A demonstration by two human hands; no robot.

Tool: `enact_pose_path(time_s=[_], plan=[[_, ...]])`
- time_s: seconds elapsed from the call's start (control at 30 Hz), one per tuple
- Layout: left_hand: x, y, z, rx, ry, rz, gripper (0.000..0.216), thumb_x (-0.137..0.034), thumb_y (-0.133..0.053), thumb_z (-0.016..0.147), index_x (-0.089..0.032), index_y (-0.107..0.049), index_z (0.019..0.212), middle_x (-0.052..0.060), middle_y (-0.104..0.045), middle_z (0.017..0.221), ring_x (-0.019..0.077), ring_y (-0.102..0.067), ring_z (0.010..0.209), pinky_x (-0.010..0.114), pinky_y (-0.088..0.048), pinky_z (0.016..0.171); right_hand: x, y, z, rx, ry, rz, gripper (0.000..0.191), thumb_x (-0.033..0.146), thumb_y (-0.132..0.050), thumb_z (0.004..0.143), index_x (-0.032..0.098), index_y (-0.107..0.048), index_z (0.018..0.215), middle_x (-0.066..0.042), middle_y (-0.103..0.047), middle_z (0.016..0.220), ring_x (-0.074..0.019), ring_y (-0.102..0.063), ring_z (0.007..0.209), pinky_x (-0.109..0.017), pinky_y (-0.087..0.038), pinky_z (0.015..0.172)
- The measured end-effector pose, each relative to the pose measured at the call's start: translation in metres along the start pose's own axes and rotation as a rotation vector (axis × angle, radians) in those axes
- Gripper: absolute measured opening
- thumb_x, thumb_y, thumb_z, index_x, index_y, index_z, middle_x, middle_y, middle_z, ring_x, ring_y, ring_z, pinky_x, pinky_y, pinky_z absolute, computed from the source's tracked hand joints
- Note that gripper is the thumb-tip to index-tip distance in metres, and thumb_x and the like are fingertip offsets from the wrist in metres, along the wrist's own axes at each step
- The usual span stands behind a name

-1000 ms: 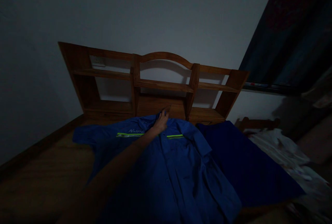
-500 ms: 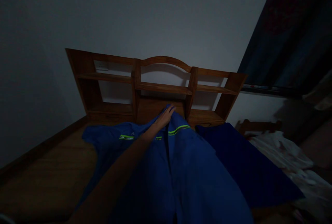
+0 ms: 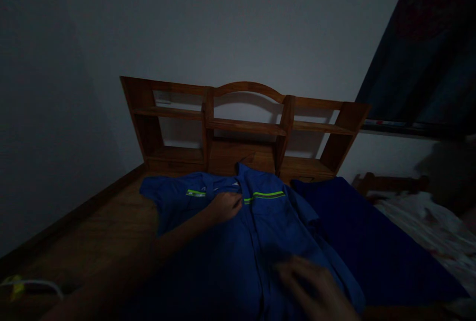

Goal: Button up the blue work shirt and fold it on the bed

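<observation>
A blue work shirt [image 3: 260, 241] with yellow-green reflective stripes lies spread front-up on a wooden bed platform [image 3: 111, 222]. My left hand [image 3: 225, 206] rests on its chest near the collar, fingers curled down onto the cloth. My right hand [image 3: 310, 284] comes in low at the bottom, dark and blurred, over the shirt's right side; its fingers are unclear.
A wooden headboard with open shelves [image 3: 245, 128] stands against the white wall. A dark blue cloth [image 3: 364, 241] lies right of the shirt. White bedding [image 3: 427, 227] sits at the far right. A dark curtain [image 3: 427, 48] hangs at upper right. A white cable [image 3: 33, 284] lies at lower left.
My left hand has let the lifted collar down and drawn back onto the shirt's chest. The shirt lies flat again. My right hand has come into view at the bottom.
</observation>
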State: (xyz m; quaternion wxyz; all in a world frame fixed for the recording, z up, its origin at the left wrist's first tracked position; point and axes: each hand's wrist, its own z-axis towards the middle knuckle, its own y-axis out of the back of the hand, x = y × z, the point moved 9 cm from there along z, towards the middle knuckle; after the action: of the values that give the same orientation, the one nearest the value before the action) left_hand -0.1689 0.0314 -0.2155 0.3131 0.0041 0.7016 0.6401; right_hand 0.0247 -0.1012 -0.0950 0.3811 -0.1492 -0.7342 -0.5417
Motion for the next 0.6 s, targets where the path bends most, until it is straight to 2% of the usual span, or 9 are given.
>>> enact_pose_path(time_s=[0.07, 0.13, 0.2, 0.27, 0.33, 0.43, 0.5, 0.6], plan=[[0.016, -0.008, -0.009, -0.051, 0.14, 0.059, 0.024, -0.027, -0.037, 0.087, -0.021, -0.06, 0.09, 0.009, -0.061, 0.086, 0.0219, -0.059, 0.079, 0.036, -0.046, 0.075, 0.002, -0.014, 0.055, 0.071, 0.099, 0.075, 0.031, 0.037, -0.037, 0.092, 0.029, -0.064, 0.104, 0.0, -0.065, 0.098, -0.015, -0.06, 0.094, -0.028, -0.047, 0.085], [0.036, -0.007, -0.01, -0.155, 0.267, 0.107, 0.025, -0.025, -0.041, 0.085, -0.019, -0.058, 0.101, 0.012, -0.059, 0.102, 0.0261, -0.056, 0.096, 0.041, -0.043, 0.084, -0.001, -0.035, 0.108, 0.117, 0.2, 0.069, 0.033, 0.028, -0.036, 0.092, 0.024, -0.062, 0.111, -0.002, -0.064, 0.105, -0.0137, -0.057, 0.1, -0.026, -0.041, 0.091], [0.055, 0.0, -0.003, -0.261, 0.347, 0.148, 0.037, -0.023, -0.046, 0.081, -0.019, -0.052, 0.117, 0.014, -0.051, 0.122, 0.0311, -0.045, 0.116, 0.049, -0.035, 0.095, -0.025, -0.065, 0.153, 0.207, 0.134, -0.076, 0.031, 0.023, -0.041, 0.089, 0.022, -0.061, 0.114, -0.003, -0.062, 0.111, -0.0133, -0.055, 0.105, -0.024, -0.038, 0.094], [0.072, 0.005, 0.006, -0.312, 0.374, 0.164, 0.052, -0.024, -0.051, 0.078, -0.023, -0.042, 0.129, 0.012, -0.039, 0.137, 0.0352, -0.028, 0.129, 0.058, -0.025, 0.1, -0.054, -0.083, 0.186, 0.224, 0.07, -0.133, 0.034, 0.025, -0.054, 0.082, 0.019, -0.06, 0.115, -0.008, -0.057, 0.12, -0.0201, -0.05, 0.113, -0.032, -0.035, 0.098], [0.085, 0.001, 0.015, -0.304, 0.374, 0.146, 0.058, -0.025, -0.053, 0.077, -0.026, -0.037, 0.134, 0.01, -0.032, 0.143, 0.0366, -0.017, 0.134, 0.063, -0.019, 0.102, -0.084, -0.09, 0.207, 0.192, 0.009, -0.169, 0.044, 0.033, -0.061, 0.078, 0.02, -0.057, 0.12, -0.012, -0.046, 0.132, -0.0283, -0.038, 0.124, -0.045, -0.027, 0.101], [0.098, -0.011, 0.02, -0.288, 0.382, 0.107, 0.053, -0.025, -0.05, 0.08, -0.025, -0.04, 0.132, 0.01, -0.031, 0.144, 0.0346, -0.017, 0.135, 0.061, -0.018, 0.104, -0.116, -0.087, 0.221, 0.113, -0.03, -0.193, 0.049, 0.041, -0.057, 0.081, 0.021, -0.052, 0.125, -0.014, -0.037, 0.139, -0.034, -0.028, 0.129, -0.057, -0.016, 0.101], [0.098, -0.019, 0.019, -0.316, 0.36, 0.089, 0.049, -0.024, -0.047, 0.082, -0.022, -0.042, 0.131, 0.011, -0.03, 0.144, 0.0313, -0.019, 0.135, 0.055, -0.02, 0.107, -0.123, -0.082, 0.225, 0.049, -0.011, -0.189, 0.047, 0.038, -0.051, 0.084, 0.019, -0.05, 0.127, -0.014, -0.037, 0.138, -0.0323, -0.028, 0.129, -0.056, -0.015, 0.102], [0.087, -0.031, 0.022, -0.314, 0.227, 0.053, 0.05, -0.022, -0.045, 0.083, -0.022, -0.04, 0.133, 0.009, -0.029, 0.145, 0.0256, -0.024, 0.134, 0.046, -0.024, 0.108, -0.118, -0.073, 0.227, -0.044, 0.055, -0.165, 0.048, 0.026, -0.046, 0.086, 0.016, -0.042, 0.132, -0.012, -0.04, 0.136, -0.0232, -0.032, 0.127, -0.041, -0.021, 0.106]])
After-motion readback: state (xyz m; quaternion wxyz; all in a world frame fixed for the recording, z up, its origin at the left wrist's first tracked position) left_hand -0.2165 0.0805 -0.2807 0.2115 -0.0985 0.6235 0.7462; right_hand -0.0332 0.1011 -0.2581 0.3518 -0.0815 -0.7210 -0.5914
